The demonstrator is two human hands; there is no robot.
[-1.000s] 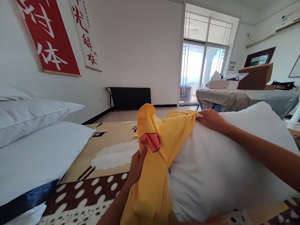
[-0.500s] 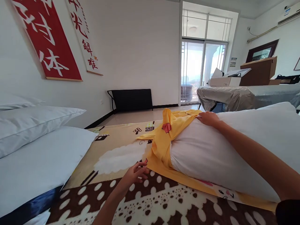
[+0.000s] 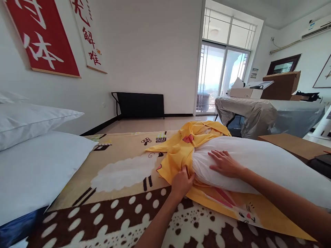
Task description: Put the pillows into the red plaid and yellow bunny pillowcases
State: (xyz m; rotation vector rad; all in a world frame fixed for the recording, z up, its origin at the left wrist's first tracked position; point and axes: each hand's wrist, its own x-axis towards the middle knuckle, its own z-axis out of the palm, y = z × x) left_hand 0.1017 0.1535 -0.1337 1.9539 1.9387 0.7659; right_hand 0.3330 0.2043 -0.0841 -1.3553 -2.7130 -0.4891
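A white pillow (image 3: 245, 151) lies on the right, its left end tucked inside a bunched yellow pillowcase (image 3: 178, 155) printed with cartoon figures. My left hand (image 3: 182, 182) pinches the near edge of the pillowcase beside the pillow's end. Flat on top of the pillow rests my right hand (image 3: 224, 163), fingers spread and holding nothing. Part of the yellow cloth, with a rabbit face (image 3: 247, 216), spreads out beneath the pillow. Everything lies on a beige and brown patterned blanket (image 3: 121, 199).
White pillows (image 3: 38, 165) are stacked at the left. A folded black frame (image 3: 141, 105) leans by the wall. Behind on the right stand a plastic-covered table (image 3: 245, 105) with boxes and a brown cardboard panel (image 3: 297, 144).
My left hand has moved right and taken hold of the pillowcase edge. My right hand has let go of the far edge and come down nearer onto the pillow. The view has shifted slightly.
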